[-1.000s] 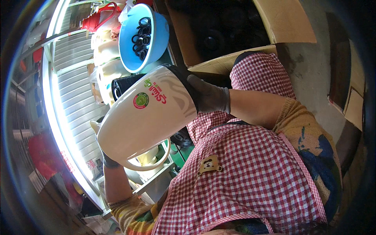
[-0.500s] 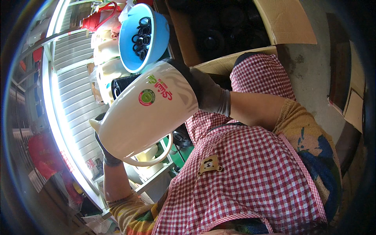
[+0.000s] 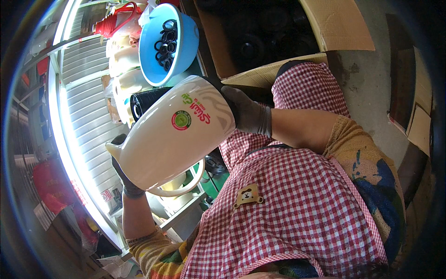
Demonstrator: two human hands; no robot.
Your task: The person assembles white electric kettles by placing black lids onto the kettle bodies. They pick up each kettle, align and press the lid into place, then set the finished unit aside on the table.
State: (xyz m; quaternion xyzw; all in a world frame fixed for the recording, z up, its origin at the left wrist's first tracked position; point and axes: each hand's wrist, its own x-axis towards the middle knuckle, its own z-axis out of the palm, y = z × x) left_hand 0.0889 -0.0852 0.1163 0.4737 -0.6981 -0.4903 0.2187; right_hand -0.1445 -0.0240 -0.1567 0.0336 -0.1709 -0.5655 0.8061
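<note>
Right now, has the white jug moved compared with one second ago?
Yes, slightly to the right: the jug, most clearly its round badge, sits farther from the bright lamp.

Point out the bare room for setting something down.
The gray floor right of the open carton looks bare, bordered by the carton, the checked fabric over the knee and the cardboard at far right. It's crowded beyond the held white jug: blue basin, black cylinder and pale vessels sit close together.
</note>
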